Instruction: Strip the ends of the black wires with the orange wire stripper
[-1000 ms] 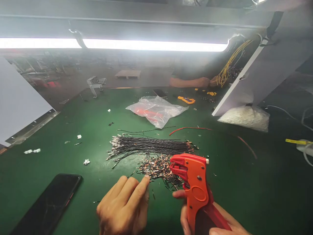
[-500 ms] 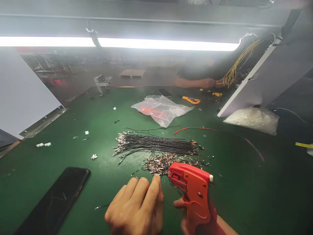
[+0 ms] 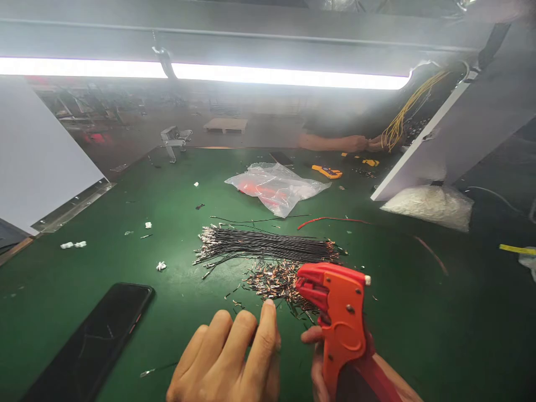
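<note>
My right hand [image 3: 315,357] is wrapped round the handle of a red and orange wire stripper [image 3: 341,312], its jaws facing left. My left hand [image 3: 234,357] is closed, back upward, with the index finger stretched forward. From under its left side a black wire [image 3: 161,368] with a metal terminal sticks out; the gripped part is hidden by the hand. Just beyond the fingertips lies a heap of short wire offcuts and stripped ends [image 3: 270,279]. Behind that heap is a bundle of black wires [image 3: 268,244], with terminals at the left ends.
A black phone [image 3: 90,340] lies at left. Farther back are a clear plastic bag [image 3: 278,187] with something red inside, a yellow tool [image 3: 327,171] and a red wire [image 3: 333,219]. A bag of white parts [image 3: 431,206] sits at right. Another person's arms [image 3: 335,142] rest across the table.
The wire stripper has moved slightly up and right, away from my left hand. My left hand has shifted a little left and down, with the black wire moving along.
</note>
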`<action>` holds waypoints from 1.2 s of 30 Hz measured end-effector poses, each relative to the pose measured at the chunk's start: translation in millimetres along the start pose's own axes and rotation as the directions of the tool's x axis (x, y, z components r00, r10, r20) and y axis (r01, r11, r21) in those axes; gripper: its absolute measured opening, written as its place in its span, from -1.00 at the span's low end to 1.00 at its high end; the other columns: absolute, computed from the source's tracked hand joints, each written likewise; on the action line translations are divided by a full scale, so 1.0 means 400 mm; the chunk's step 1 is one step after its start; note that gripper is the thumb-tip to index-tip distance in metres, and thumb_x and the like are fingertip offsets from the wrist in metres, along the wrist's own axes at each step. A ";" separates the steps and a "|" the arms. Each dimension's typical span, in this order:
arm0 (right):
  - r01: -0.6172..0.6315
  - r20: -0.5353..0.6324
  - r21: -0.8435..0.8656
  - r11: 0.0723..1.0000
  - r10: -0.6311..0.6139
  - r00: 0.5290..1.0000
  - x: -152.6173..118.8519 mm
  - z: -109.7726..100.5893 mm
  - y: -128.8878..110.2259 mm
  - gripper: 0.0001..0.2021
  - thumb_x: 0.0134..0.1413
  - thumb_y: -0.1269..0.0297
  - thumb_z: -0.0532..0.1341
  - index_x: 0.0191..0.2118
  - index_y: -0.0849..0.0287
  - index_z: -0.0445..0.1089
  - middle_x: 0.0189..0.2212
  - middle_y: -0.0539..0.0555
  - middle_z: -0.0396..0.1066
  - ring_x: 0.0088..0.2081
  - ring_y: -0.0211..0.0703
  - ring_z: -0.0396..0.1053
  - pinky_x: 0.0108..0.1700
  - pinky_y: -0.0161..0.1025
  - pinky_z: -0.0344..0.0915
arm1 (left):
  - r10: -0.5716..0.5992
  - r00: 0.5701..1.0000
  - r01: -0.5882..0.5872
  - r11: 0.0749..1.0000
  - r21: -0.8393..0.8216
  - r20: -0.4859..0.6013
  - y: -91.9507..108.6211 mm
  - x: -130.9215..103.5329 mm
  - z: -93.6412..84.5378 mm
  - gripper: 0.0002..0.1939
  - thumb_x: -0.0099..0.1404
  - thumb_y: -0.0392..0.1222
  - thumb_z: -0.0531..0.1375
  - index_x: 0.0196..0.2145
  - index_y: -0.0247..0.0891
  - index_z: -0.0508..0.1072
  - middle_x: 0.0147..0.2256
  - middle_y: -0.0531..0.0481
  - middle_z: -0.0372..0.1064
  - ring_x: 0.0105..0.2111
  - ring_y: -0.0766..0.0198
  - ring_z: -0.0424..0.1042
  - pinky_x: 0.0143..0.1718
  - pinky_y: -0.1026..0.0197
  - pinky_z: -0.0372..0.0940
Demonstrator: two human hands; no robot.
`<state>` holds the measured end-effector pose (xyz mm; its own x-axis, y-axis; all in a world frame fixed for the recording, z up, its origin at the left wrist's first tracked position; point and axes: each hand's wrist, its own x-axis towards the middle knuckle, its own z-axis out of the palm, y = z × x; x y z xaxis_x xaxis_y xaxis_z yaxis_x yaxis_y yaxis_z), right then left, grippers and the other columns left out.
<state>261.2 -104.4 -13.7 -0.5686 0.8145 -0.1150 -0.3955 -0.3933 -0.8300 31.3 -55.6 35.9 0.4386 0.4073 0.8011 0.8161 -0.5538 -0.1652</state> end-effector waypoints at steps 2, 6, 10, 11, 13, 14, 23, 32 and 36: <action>0.066 0.021 0.041 0.997 -0.067 0.998 0.001 -0.003 -0.001 -0.35 0.00 0.03 0.32 0.21 0.06 0.20 -0.22 0.11 0.37 -0.24 -0.03 0.36 -0.18 -0.11 0.30 | 0.002 1.000 -0.002 1.000 0.002 0.018 0.010 -0.001 0.000 -0.75 0.11 -0.34 0.35 -0.21 -0.33 0.55 -0.59 0.14 0.40 -0.55 0.31 0.25 -0.50 0.22 0.02; 0.020 0.065 0.065 0.998 -0.025 0.998 0.008 -0.007 0.005 -0.37 0.00 0.04 0.31 0.19 0.08 0.20 -0.22 0.12 0.37 -0.24 -0.04 0.36 -0.16 -0.10 0.29 | -0.033 0.998 0.035 0.999 -0.032 0.062 0.035 -0.004 0.004 -0.77 0.11 -0.32 0.35 -0.22 -0.31 0.55 -0.53 0.11 0.47 -0.52 0.29 0.32 -0.49 0.20 0.05; -0.022 0.078 -0.048 0.999 0.026 0.997 0.015 0.000 0.012 -0.38 -0.06 -0.06 0.32 0.09 0.16 0.28 -0.23 0.16 0.40 -0.23 0.01 0.36 -0.15 -0.10 0.29 | -0.066 0.994 0.074 0.993 -0.091 0.085 0.055 -0.001 0.003 -0.82 0.17 -0.28 0.30 -0.23 -0.32 0.54 -0.53 0.09 0.46 -0.53 0.27 0.30 -0.50 0.17 0.04; -0.027 0.077 -0.072 0.997 0.033 0.996 0.017 0.004 0.009 -0.37 -0.07 -0.11 0.30 0.07 0.18 0.29 -0.24 0.16 0.39 -0.24 0.01 0.37 -0.15 -0.09 0.29 | -0.053 0.995 0.062 0.993 -0.104 0.081 0.059 -0.001 0.003 -0.84 0.18 -0.27 0.29 -0.24 -0.32 0.53 -0.54 0.10 0.45 -0.54 0.27 0.29 -0.51 0.16 0.03; -0.044 0.081 -0.099 0.994 0.053 0.995 0.023 0.015 -0.003 -0.36 -0.06 -0.18 0.26 0.03 0.20 0.33 -0.27 0.16 0.38 -0.29 -0.01 0.38 -0.17 -0.10 0.30 | -0.036 0.997 0.045 0.991 -0.125 0.076 0.066 0.000 0.001 -0.85 0.18 -0.28 0.28 -0.25 -0.32 0.52 -0.55 0.10 0.44 -0.55 0.27 0.29 -0.53 0.16 0.02; -0.046 0.086 -0.105 0.993 0.055 0.995 0.027 0.021 -0.011 -0.37 -0.05 -0.20 0.24 0.00 0.22 0.35 -0.29 0.15 0.37 -0.31 -0.04 0.37 -0.19 -0.11 0.30 | -0.037 0.996 0.047 0.989 -0.137 0.078 0.069 0.000 0.000 -0.84 0.17 -0.29 0.28 -0.25 -0.32 0.52 -0.55 0.10 0.44 -0.55 0.27 0.30 -0.53 0.15 0.02; -0.036 0.088 -0.185 0.982 0.053 0.995 0.035 0.030 -0.034 -0.50 0.02 -0.19 0.22 -0.25 0.25 0.37 -0.49 0.02 0.26 -0.47 -0.21 0.26 -0.34 -0.23 0.28 | -0.050 0.993 0.067 0.985 -0.159 0.111 0.080 -0.001 -0.006 -0.83 0.15 -0.33 0.26 -0.25 -0.31 0.52 -0.55 0.10 0.46 -0.55 0.29 0.39 -0.56 0.16 0.06; -0.146 0.009 -0.085 0.986 0.148 0.989 0.012 0.002 0.023 -0.47 -0.04 -0.20 0.27 -0.23 0.24 0.34 -0.50 0.02 0.29 -0.51 -0.23 0.26 -0.37 -0.24 0.29 | -0.023 0.997 0.034 0.989 -0.145 0.074 0.081 -0.010 -0.003 -0.87 0.19 -0.31 0.27 -0.26 -0.31 0.51 -0.55 0.14 0.45 -0.55 0.29 0.34 -0.52 0.15 0.04; -0.157 -0.008 -0.009 0.988 0.157 0.988 0.012 0.007 0.010 -0.49 0.00 -0.19 0.26 -0.21 0.21 0.30 -0.44 0.07 0.36 -0.48 -0.22 0.28 -0.37 -0.25 0.25 | -0.014 0.995 0.028 0.990 -0.141 0.101 0.086 -0.009 -0.006 -0.89 0.19 -0.33 0.27 -0.28 -0.31 0.52 -0.56 0.15 0.43 -0.56 0.31 0.35 -0.53 0.13 0.00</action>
<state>254.8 -103.2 -16.0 -0.6182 0.7459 -0.2479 -0.2949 -0.5124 -0.8065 56.8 -78.0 28.8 0.4633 0.4861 0.7410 0.7670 -0.6388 -0.0604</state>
